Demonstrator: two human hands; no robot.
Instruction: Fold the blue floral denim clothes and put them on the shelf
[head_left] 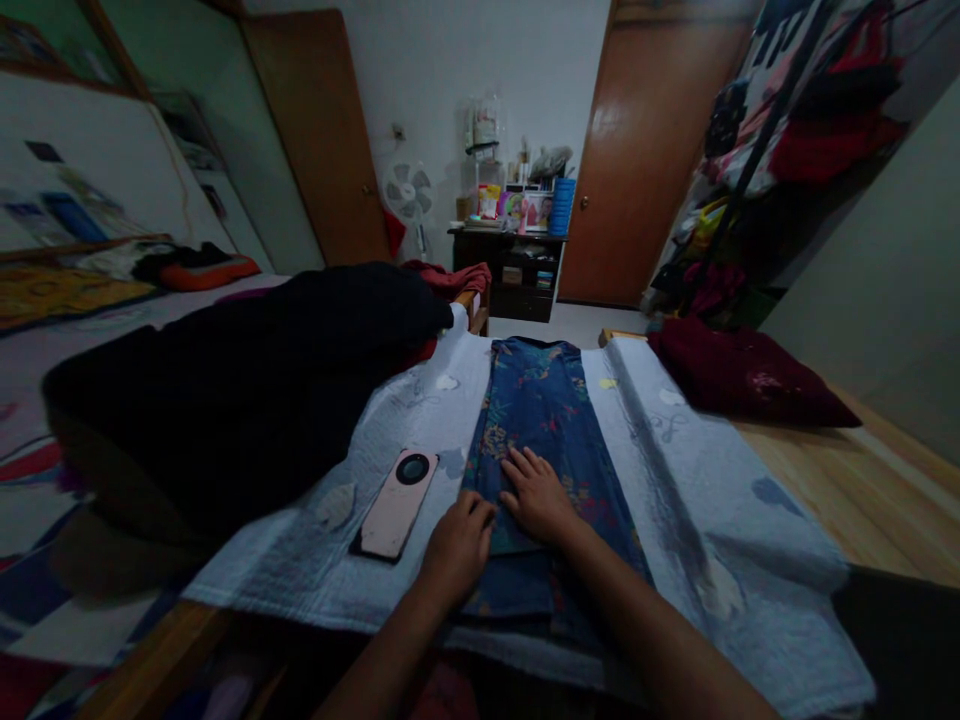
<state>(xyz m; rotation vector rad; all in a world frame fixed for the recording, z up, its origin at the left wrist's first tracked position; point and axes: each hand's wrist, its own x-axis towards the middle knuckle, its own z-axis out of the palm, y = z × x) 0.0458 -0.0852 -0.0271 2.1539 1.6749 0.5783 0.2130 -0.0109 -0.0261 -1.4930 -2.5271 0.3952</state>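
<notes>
A dark blue floral shirt [544, 400], its sides folded in to a long narrow shape, lies on a pale grey-blue quilted cloth [750, 490]. My left hand [463, 540] is at its left edge, fingers bent and closed on the fabric. Just right of it, my right hand [538, 490] lies flat on the shirt with its fingers spread. A pink phone [395, 505] rests back-up on the cloth to the left of my left hand, its round black camera ring at the far end.
A large black garment [247, 390] is heaped on the left. On the right, a folded maroon garment [750, 375] sits on a wooden surface [870, 490]. A dark cabinet [502, 270], a white fan [409, 190] and hanging clothes [832, 130] stand farther back.
</notes>
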